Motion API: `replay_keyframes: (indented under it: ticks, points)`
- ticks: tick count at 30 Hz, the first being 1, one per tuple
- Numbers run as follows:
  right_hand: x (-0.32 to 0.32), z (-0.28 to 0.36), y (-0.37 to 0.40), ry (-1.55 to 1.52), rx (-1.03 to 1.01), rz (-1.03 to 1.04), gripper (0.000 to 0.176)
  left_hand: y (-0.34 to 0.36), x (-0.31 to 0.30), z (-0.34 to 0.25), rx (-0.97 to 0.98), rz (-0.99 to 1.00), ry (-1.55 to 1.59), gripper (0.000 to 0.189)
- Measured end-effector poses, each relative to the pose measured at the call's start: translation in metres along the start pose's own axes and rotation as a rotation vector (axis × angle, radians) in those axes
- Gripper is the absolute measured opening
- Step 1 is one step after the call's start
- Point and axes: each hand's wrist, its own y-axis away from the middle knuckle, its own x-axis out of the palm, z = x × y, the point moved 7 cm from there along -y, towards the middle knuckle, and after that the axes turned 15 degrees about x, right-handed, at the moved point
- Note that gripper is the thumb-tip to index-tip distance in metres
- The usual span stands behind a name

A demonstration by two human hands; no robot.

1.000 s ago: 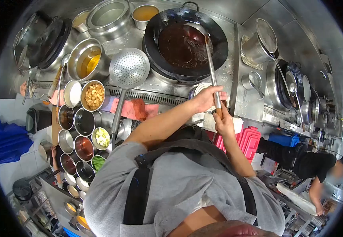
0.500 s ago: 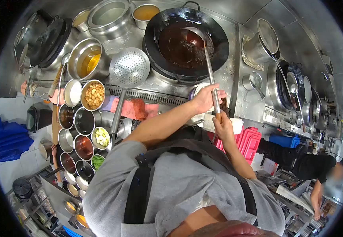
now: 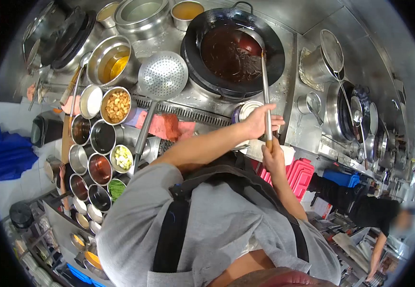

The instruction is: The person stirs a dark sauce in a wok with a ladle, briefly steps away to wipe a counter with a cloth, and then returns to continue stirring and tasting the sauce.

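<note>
A long-handled ladle (image 3: 266, 79) reaches into a black wok (image 3: 277, 52) of dark red-brown liquid (image 3: 222, 52), its bowl partly sunk near the far right side. My right hand (image 3: 274, 158) is closed around the wooden end of the handle. Higher up, my left hand (image 3: 260, 122) rests against the metal shaft with its fingers stretched out, not wrapped round it. A can with a white and purple label (image 3: 245, 110) stands just beyond my left wrist. To the left of the wok lies a perforated strainer (image 3: 163, 75), its handle toward me.
Metal pots hold yellow oil (image 3: 116, 64), fried cubes (image 3: 117, 106) and chopped pale green pieces (image 3: 122, 158), among several seasoning containers at left. Red cloths (image 3: 171, 126) lie along the drain grate. A pot with a sieve (image 3: 320, 64) stands right. Another person (image 3: 375, 210) works at far right.
The ladle bowl has shifted a little to the right in the wok, and the liquid is now rippled. The view has moved slightly. My left fingers are straighter against the shaft.
</note>
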Motion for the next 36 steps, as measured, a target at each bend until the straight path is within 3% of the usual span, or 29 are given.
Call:
replay_keyframes:
  ticks: [2, 4, 6, 9, 11, 14, 16, 19, 20, 21, 22, 23, 24, 26, 28, 30, 36]
  points:
    - [0.010, 0.006, -0.003, -0.297, 0.321, 0.183, 0.030, -0.010, -0.012, 0.006, -0.148, 0.050, 0.151, 0.044]
    - [0.014, 0.000, -0.004, -0.384, 0.324, 0.178, 0.025, -0.005, -0.009, -0.001, -0.156, 0.049, 0.162, 0.043]
    - [0.016, -0.001, 0.000, -0.676, 0.365, 0.264, 0.029, 0.003, -0.004, -0.006, -0.134, 0.077, 0.062, 0.045]
    - [0.000, 0.017, 0.013, -0.867, 0.470, 0.300, 0.033, 0.012, 0.000, -0.010, -0.109, 0.191, -0.106, 0.045]
    - [-0.011, 0.026, 0.020, -0.887, 0.469, 0.317, 0.033, 0.016, -0.004, -0.013, -0.077, 0.302, -0.243, 0.047]
    - [-0.022, 0.031, 0.031, -0.909, 0.472, 0.340, 0.032, 0.023, -0.023, -0.022, -0.081, 0.258, -0.457, 0.051]
    - [-0.026, 0.028, 0.039, -0.831, 0.503, 0.325, 0.031, 0.025, -0.040, -0.021, -0.068, 0.209, -0.500, 0.048]
    - [-0.036, 0.005, 0.043, -0.689, 0.446, 0.298, 0.035, 0.030, -0.049, -0.052, 0.288, 0.200, -1.025, 0.030]
    - [-0.043, -0.002, 0.045, -0.565, 0.403, 0.269, 0.037, 0.035, -0.048, -0.059, 0.285, 0.203, -1.025, 0.030]
    - [-0.055, -0.007, 0.050, -0.360, 0.424, 0.228, 0.046, 0.043, -0.038, -0.086, 0.635, 0.195, -1.163, 0.029]
    - [-0.060, -0.012, 0.053, -0.359, 0.423, 0.225, 0.046, 0.057, -0.026, -0.109, 0.995, 0.179, -1.281, 0.028]
    - [-0.068, -0.011, 0.056, -0.107, 0.304, 0.139, 0.050, 0.060, -0.022, -0.120, 1.074, 0.166, -1.354, 0.029]
    - [-0.073, -0.001, 0.058, 0.144, 0.184, 0.051, 0.053, 0.058, -0.022, -0.125, 1.076, 0.167, -1.350, 0.029]
    - [-0.068, 0.005, 0.057, 0.234, 0.251, 0.091, 0.057, 0.052, -0.022, -0.131, 1.038, 0.171, -1.576, 0.031]
    - [-0.054, 0.009, 0.049, 0.370, 0.135, 0.049, 0.056, 0.042, -0.037, -0.117, 0.939, 0.188, -1.688, 0.034]
    - [-0.036, 0.002, 0.031, 0.323, 0.060, 0.029, 0.052, 0.041, -0.046, -0.105, 0.961, 0.200, -1.940, 0.037]
    - [0.019, 0.023, -0.038, 0.313, -0.090, -0.123, 0.044, 0.038, -0.051, -0.104, 0.979, 0.223, -1.908, 0.042]
